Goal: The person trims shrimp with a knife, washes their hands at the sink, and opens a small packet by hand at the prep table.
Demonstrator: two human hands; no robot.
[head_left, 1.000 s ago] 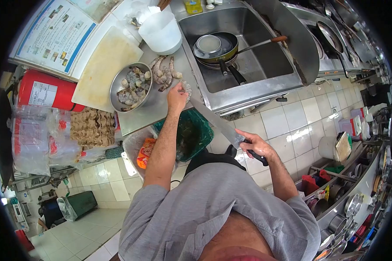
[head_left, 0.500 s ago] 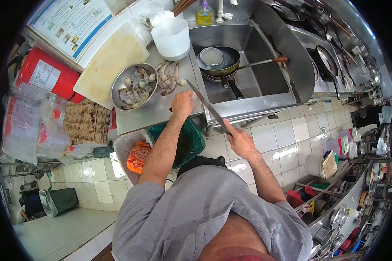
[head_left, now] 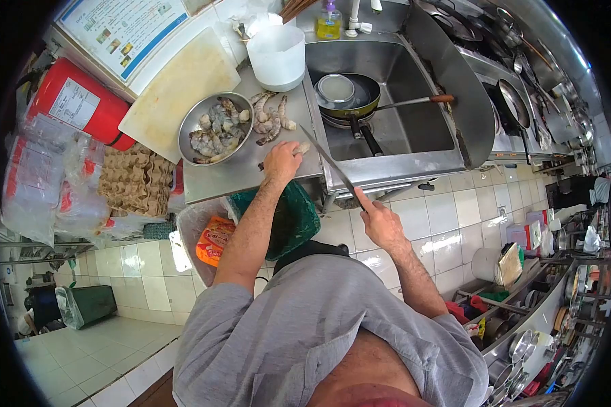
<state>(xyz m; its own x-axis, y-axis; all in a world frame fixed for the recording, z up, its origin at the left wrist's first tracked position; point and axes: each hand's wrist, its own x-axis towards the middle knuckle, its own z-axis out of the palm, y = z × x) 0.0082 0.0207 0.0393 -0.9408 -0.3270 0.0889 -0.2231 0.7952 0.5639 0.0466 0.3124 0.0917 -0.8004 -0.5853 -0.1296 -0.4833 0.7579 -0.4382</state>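
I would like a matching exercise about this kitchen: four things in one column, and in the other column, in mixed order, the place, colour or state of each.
Things:
1. knife
2. bowl beside the loose shrimps
3. tub
4. soap bottle

Descriptions:
A. white, standing on the counter
B. holds yellow liquid
C. in the right hand
D. metal, filled with shrimps

Pairs: 1-C, 2-D, 3-A, 4-B

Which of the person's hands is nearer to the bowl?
Left. The left hand is over the counter, close to the bowl on its right; the right hand, holding the knife, is farther right, out beyond the counter's front edge.
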